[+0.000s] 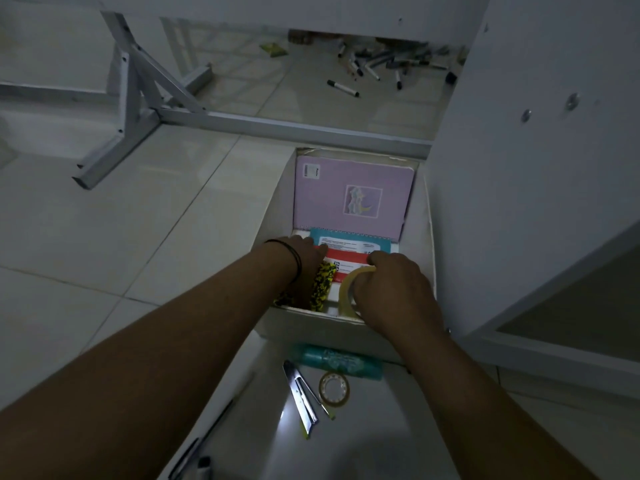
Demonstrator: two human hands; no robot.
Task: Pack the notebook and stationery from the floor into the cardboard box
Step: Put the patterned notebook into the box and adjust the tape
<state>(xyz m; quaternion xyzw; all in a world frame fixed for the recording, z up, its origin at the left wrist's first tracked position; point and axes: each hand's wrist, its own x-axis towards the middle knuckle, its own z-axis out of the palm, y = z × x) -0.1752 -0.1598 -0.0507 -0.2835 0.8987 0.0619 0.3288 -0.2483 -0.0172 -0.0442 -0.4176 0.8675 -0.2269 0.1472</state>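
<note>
White floor tiles (114,216), seemingly glossy.

In the box (427,216), a notebook (353,192) lies at the far end. Near the box on the floor (104,220): stapler (299,393) left, tape roll (334,389) right.

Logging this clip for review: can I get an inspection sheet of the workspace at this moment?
Surface: pale tiled floor, dimly lit.
Job's things: purple notebook lies in the cardboard box; stapler, small tape roll and teal roll remain outside.
Clutter: markers scattered beyond the metal frame.
Grippers: left hand reaches inside the box; right hand holds a tape roll.
Cables: nothing seen.
Surroundings: white cabinet at right.
</note>
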